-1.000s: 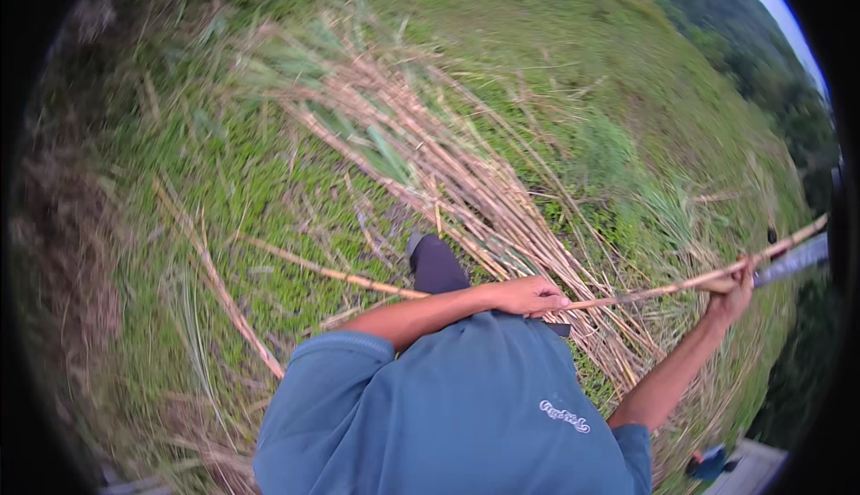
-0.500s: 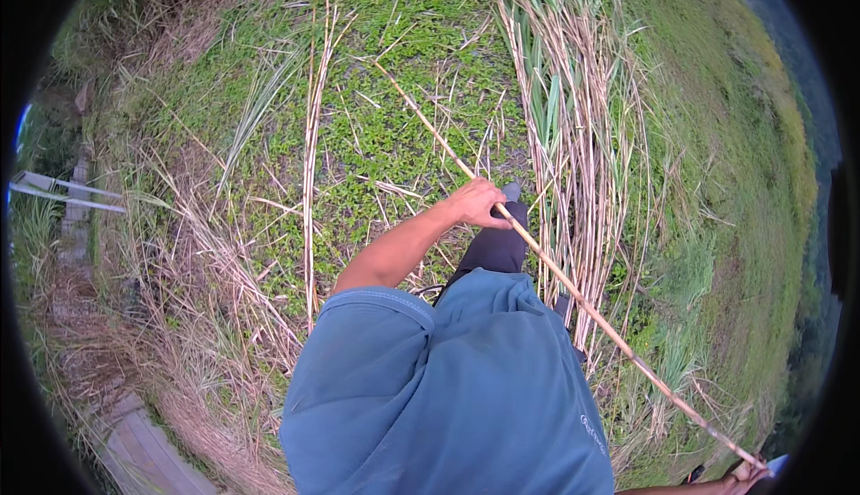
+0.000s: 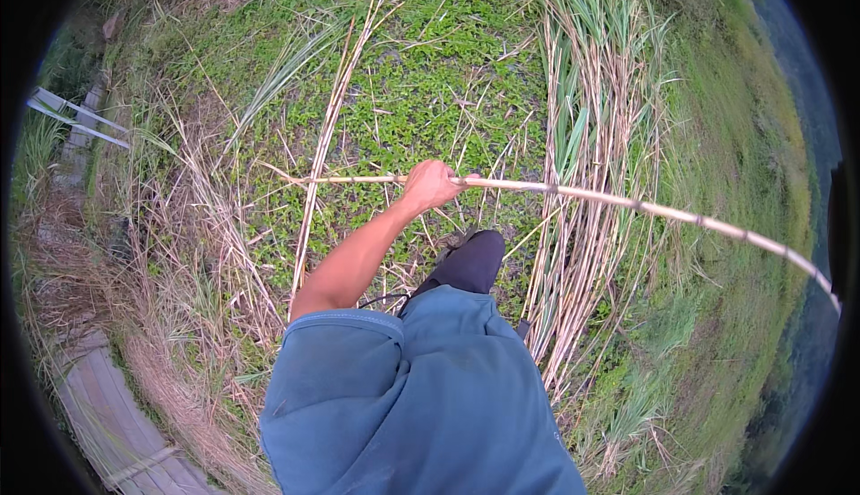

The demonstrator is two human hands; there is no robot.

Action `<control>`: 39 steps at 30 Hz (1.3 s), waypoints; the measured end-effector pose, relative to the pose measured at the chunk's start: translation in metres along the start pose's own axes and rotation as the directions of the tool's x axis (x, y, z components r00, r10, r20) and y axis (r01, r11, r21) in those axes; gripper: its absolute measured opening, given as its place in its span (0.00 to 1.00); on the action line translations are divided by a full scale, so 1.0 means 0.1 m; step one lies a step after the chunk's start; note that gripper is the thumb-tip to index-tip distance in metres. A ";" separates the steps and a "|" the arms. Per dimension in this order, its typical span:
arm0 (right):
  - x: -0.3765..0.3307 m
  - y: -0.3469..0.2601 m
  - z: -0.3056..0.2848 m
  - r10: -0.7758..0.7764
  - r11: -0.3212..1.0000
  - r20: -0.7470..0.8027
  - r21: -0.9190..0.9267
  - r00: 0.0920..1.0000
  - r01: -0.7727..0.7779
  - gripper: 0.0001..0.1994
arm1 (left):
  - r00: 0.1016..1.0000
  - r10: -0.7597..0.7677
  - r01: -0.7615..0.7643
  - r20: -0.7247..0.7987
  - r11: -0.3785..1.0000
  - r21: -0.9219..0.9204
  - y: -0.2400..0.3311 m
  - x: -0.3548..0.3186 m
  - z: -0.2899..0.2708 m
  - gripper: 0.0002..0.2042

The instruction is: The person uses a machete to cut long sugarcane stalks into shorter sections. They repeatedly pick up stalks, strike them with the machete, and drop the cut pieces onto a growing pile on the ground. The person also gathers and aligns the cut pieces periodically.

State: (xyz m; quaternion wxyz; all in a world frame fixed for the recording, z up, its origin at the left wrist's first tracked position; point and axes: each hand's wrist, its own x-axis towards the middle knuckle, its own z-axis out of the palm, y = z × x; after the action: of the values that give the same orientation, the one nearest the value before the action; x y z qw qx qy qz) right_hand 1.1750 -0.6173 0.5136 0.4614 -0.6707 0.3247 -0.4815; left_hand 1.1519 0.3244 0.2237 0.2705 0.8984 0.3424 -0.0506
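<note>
My left hand (image 3: 432, 183) is closed around a long, thin, dry cane stalk (image 3: 627, 201). The stalk runs almost level from a frayed tip at the left, through my fist, and curves down to the right rim of the view. My left arm reaches forward from the sleeve of my blue shirt (image 3: 421, 396). My right hand is out of sight, and the stalk's far end vanishes at the dark right edge. My dark shoe (image 3: 470, 262) stands on the grass just below the fist.
A row of cut canes with green tops (image 3: 591, 163) lies on the grass to my right. Single stalks (image 3: 330, 128) lie to the left. Dry grass and a wooden plank (image 3: 116, 423) line the lower left; pale slats (image 3: 76, 117) sit at far left.
The stalk has swung from a steep diagonal to nearly level in my left fist. My right hand, seen at the lower right rim before, has left the view.
</note>
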 end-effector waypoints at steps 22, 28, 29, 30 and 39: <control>-5.50 2.51 0.90 0.856 0.512 0.388 -0.729 0.342 -0.455 0.27 | 0.682 -0.400 0.343 -0.613 0.914 -0.215 -4.66 0.16 -1.10 0.11; -5.41 1.99 0.58 0.658 0.730 0.497 -0.605 0.566 -0.317 0.27 | 0.692 -0.446 0.491 -0.568 0.867 -0.082 -5.48 0.85 -1.16 0.22; -5.46 1.85 0.50 0.584 0.786 0.526 -0.557 0.619 -0.269 0.26 | 0.700 -0.390 0.498 -0.598 0.867 0.017 -5.57 1.00 -1.14 0.29; -5.55 1.70 0.36 0.684 0.660 0.400 -0.696 0.610 -0.283 0.27 | 0.736 -0.546 0.606 -0.401 0.795 0.029 -5.44 1.12 -1.28 0.47; -6.36 0.92 -0.24 0.723 0.644 0.346 -0.653 0.598 -0.399 0.25 | 0.828 -0.539 0.543 -0.155 0.700 0.464 -5.20 0.49 -0.72 0.43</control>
State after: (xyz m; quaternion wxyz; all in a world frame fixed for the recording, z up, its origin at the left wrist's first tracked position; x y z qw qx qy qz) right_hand 0.9460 -0.0985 0.2101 0.4732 -0.7351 0.4845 0.0312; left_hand 0.8481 0.7123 0.0368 0.0063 0.7964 0.5673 -0.2095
